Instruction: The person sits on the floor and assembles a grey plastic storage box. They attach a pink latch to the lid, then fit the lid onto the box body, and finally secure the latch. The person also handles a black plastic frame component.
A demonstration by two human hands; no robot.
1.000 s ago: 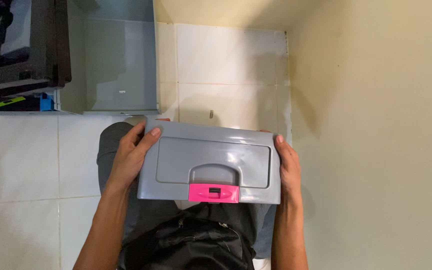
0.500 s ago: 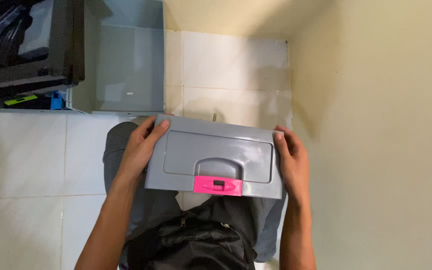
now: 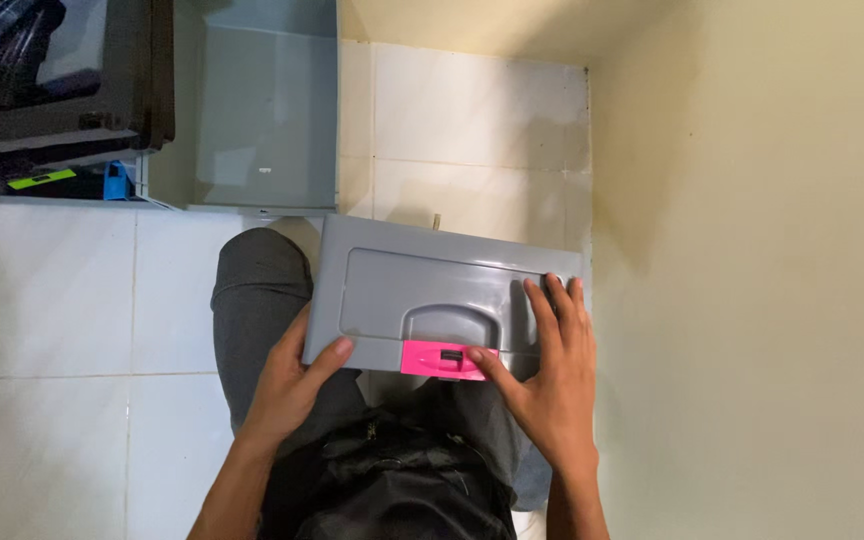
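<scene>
A flat grey plastic panel point(image 3: 422, 290) with a recessed handle and a pink latch strip point(image 3: 442, 360) rests across my lap. My left hand point(image 3: 292, 385) grips its near left corner, thumb on top. My right hand point(image 3: 547, 370) lies flat on the panel's right end, fingers spread, with the thumb touching the pink latch.
A grey machine housing point(image 3: 262, 110) stands on the white tiled floor ahead to the left, with a dark open compartment point(image 3: 52, 80) and a blue part point(image 3: 115, 182) beside it. A cream wall point(image 3: 752, 270) runs along the right. A black bag point(image 3: 392, 490) sits in my lap.
My right hand moved from the panel's right edge onto its top face, thumb reaching the pink latch. My left hand slid down to the near left corner.
</scene>
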